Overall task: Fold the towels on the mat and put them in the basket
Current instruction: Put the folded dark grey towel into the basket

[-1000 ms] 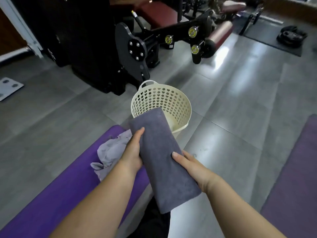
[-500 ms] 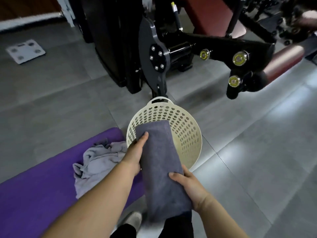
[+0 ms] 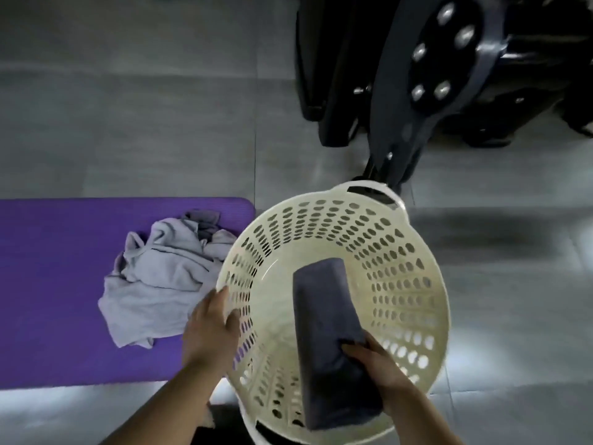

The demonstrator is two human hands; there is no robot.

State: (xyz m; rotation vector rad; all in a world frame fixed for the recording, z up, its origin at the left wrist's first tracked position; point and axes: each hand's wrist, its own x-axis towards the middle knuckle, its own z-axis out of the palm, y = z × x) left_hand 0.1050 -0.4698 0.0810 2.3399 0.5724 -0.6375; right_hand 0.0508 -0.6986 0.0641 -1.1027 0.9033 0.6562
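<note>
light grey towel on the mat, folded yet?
Not folded. The light grey towel lies in a crumpled heap, wrinkled with loose edges, on the purple mat beside the basket.

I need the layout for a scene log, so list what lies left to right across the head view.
Purple mat → heap of unfolded towels → left hand → folded towel → right hand. The basket is left out: it spans both hands and the folded towel.
</note>
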